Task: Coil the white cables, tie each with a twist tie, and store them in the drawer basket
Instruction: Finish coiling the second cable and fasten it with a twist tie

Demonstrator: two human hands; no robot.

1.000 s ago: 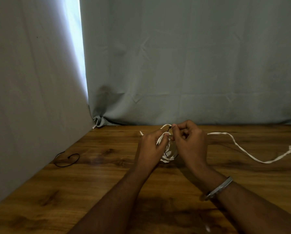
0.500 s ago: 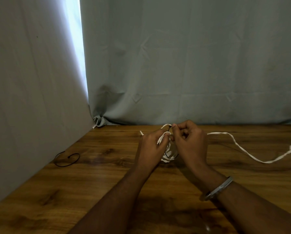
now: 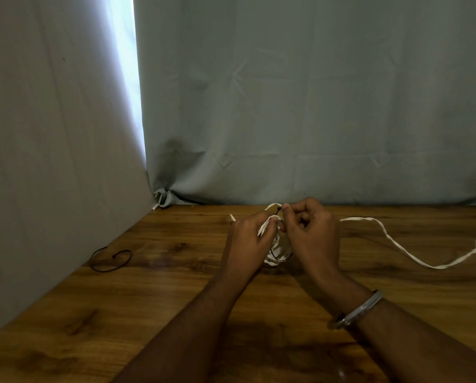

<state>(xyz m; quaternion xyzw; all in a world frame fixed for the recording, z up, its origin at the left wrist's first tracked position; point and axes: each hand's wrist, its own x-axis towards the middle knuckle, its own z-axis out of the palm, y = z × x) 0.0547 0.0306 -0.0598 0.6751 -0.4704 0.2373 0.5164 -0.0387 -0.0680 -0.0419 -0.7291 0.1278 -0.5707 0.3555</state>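
My left hand [image 3: 249, 239] grips the coiled cable [image 3: 272, 254] above the surface [image 3: 176, 299]; my right hand [image 3: 311, 233] pinches the black tie [image 3: 279, 209]. Step: tying. Next, probably twist its ends tight.

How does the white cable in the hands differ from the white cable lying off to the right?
The coiled cable is bunched into loops between the left hand and right hand; the loose cable trails uncoiled across the table. A black twist tie shows against the coiled cable; none shows on the loose cable. The coiled cable is held; the loose cable lies ungripped. Both are thin and white.
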